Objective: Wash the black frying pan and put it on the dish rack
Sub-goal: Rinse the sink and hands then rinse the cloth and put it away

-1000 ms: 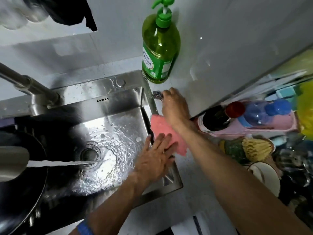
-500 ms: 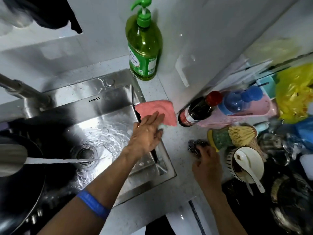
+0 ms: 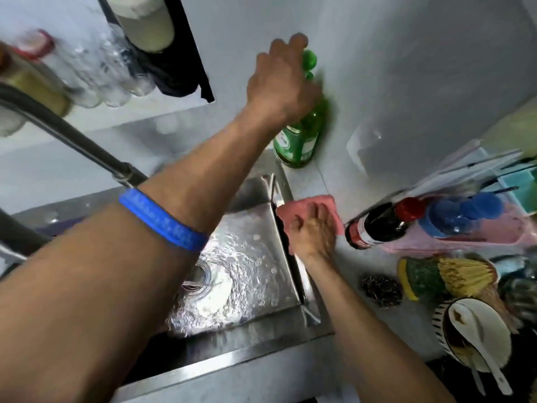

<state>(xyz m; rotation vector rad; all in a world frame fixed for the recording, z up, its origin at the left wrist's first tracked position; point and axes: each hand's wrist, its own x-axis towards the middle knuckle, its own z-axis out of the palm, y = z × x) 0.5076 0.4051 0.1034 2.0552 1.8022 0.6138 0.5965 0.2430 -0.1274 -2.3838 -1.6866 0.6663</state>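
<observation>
The left hand (image 3: 280, 82) is up on the pump top of the one green soap bottle (image 3: 299, 138) in the corner, fingers draped over it; whether they press or just rest I cannot tell. A blue band (image 3: 162, 219) circles that forearm. The right hand (image 3: 315, 231) lies on the single pink cloth (image 3: 308, 206) at the sink's (image 3: 284, 321) right edge, fingers loosely bent over it. One stream of water (image 3: 215, 289) splashes round the drain. On the bench (image 3: 343, 289) to the right lie one steel scourer (image 3: 380, 290), one dark bottle with a red cap (image 3: 383, 221), one blue-capped bottle (image 3: 456, 215), and one bowl (image 3: 476, 335) holding a white spoon (image 3: 476, 344). I cannot pick out the black frying pan from here.
</observation>
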